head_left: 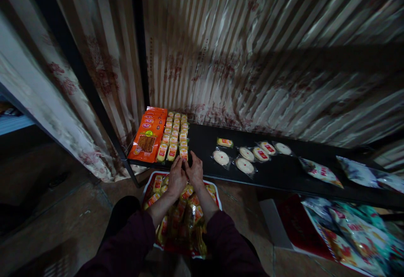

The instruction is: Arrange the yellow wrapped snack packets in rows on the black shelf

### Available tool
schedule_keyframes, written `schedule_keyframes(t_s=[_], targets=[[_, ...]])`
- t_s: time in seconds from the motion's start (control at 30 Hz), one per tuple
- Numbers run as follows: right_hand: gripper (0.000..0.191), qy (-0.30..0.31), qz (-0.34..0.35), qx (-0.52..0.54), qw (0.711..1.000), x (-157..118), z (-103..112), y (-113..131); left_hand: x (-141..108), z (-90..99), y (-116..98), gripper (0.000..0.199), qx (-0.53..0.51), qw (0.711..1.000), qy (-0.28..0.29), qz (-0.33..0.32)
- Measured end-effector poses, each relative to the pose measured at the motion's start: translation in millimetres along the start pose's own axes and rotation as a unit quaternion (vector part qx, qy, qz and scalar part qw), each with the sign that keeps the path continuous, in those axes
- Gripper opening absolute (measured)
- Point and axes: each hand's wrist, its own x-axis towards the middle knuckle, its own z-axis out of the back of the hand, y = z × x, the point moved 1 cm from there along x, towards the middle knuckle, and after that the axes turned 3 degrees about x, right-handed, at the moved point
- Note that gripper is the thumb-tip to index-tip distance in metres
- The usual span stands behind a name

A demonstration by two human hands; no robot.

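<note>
Several small yellow wrapped cakes (pixel 172 151) stand in rows at the left end of a black shelf (pixel 202 138), beside orange snack packets (pixel 147 136). My left hand (pixel 177 178) and my right hand (pixel 195 171) meet at the shelf's front edge, at the front cake of the rightmost row (pixel 183 153). The left fingers are bent near the cake's lower end. The right fingers curve beside its right side. Below my forearms sits a red tray with a white rim (pixel 219 197), filled with more yellow wrapped cakes (pixel 178 214).
On the shelf to the right lie a single yellow cake (pixel 224 142), several round wrapped pastries (pixel 244 165) and white bags (pixel 320 172). A box of colourful bags (pixel 356 230) is on the floor at lower right. Black posts (pixel 140 41) and a curtain (pixel 221 58) stand behind.
</note>
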Motion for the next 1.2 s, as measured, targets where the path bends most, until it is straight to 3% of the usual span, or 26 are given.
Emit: schedule_keyframes(t_s=[0.17,0.43,0.57,1.03,1.2], targets=[[0.048,0.044,-0.03,0.021,0.998,5,-7,-1,4,0.0,1,0.058,-0.009,1.0,-0.002,-0.006],[0.046,-0.003,-0.026,0.018,1.0,2,-12,3,1,5.3,6,0.058,0.033,0.999,-0.003,-0.041],[0.047,-0.002,-0.024,0.006,1.0,-1,-14,3,-4,5.0,9,0.053,0.062,0.995,-0.006,-0.075],[0.044,-0.01,0.01,-0.005,1.0,-10,-11,5,-12,9.0,13,0.048,0.085,0.991,0.015,-0.105],[0.045,-0.029,0.014,-0.001,0.999,-17,-6,5,-19,10.6,11,0.05,0.092,0.989,-0.009,-0.114]])
